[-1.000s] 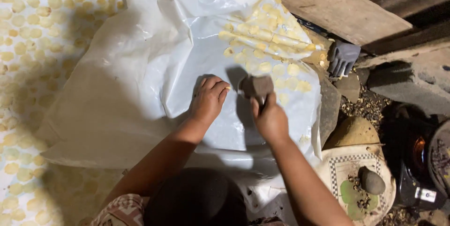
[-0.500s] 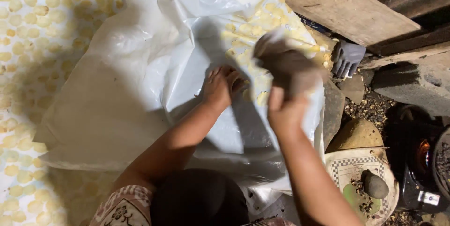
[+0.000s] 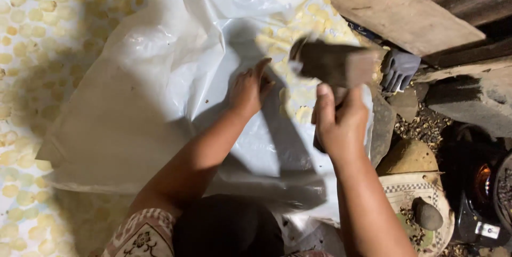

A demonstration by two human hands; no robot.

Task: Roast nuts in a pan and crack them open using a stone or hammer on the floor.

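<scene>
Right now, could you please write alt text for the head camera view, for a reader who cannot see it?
A person's right hand holds a blurred dark mallet-like block raised over a crinkled white plastic sheet, while the left hand presses flat on the sheet beside pale yellow flattened discs. More yellow discs cover the surface at left; a wooden plank and grey glove lie at right.

White plastic sheet [image 3: 160, 75]; pale yellow discs [image 3: 48, 27]; dark brown block [image 3: 333, 64]; grey glove [image 3: 399, 69]; patterned sleeve [image 3: 140, 235].
</scene>
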